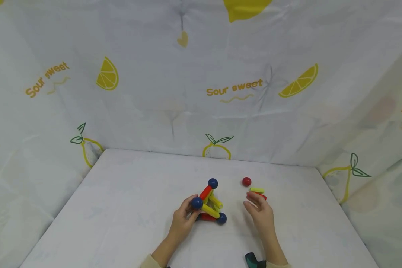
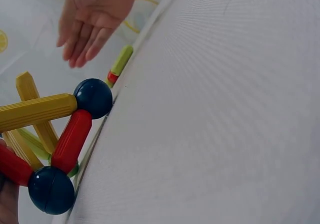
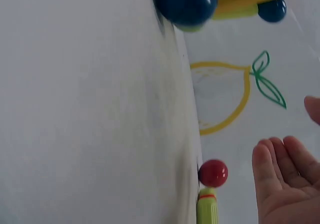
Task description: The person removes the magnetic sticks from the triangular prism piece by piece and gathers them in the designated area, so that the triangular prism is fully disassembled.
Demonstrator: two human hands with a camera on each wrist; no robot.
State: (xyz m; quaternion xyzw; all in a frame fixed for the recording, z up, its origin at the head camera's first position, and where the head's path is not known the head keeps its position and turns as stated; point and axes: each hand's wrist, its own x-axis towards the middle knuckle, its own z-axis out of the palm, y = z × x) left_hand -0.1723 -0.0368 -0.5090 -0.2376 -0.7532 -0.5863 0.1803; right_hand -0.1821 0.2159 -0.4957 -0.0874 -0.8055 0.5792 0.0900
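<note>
My left hand (image 1: 181,221) grips the left side of a frame of magnetic rods and balls, at a blue ball (image 1: 197,203). The frame has red rods (image 1: 206,192), yellow rods (image 1: 210,211) and more blue balls (image 1: 212,183) at its corners. In the left wrist view, part of my left hand shows at the lower left beside a red rod (image 2: 72,141). My right hand (image 1: 262,216) hovers to the right of the frame with relaxed fingers, holding nothing. Just beyond its fingertips lie a loose yellow-green rod (image 1: 257,190) and a red rod (image 1: 262,195), partly hidden.
A loose red ball (image 1: 246,181) lies behind the loose rods. Near the front edge, by my right forearm, is a dark green curved piece (image 1: 251,259). The white table (image 1: 120,193) backs onto a hanging lemon-print cloth (image 1: 154,93).
</note>
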